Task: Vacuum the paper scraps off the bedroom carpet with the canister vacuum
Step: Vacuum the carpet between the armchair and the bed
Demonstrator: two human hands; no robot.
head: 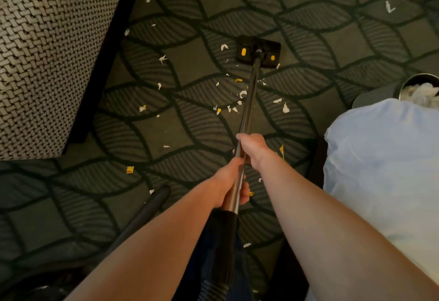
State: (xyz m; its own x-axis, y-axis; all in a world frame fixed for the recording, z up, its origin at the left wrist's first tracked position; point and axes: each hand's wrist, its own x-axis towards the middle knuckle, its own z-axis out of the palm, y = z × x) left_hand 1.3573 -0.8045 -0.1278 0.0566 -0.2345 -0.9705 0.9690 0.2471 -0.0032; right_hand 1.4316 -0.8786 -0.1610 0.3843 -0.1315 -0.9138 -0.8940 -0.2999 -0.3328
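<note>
A metal vacuum wand [250,101] runs from my hands up the middle of the view to a black floor head [258,50] with two yellow marks, flat on the dark leaf-patterned carpet [194,134]. My right hand [253,149] grips the wand higher up. My left hand [231,182] grips it just below, above the black handle sleeve [225,241]. Several white and yellow paper scraps [242,94] lie on the carpet around the wand and to its left.
A woven grey furniture piece [47,51] fills the upper left. A pale blue bag or cloth [384,170] sits at right, beside a round bin [418,89] holding white paper. A dark hose [142,217] lies at lower left.
</note>
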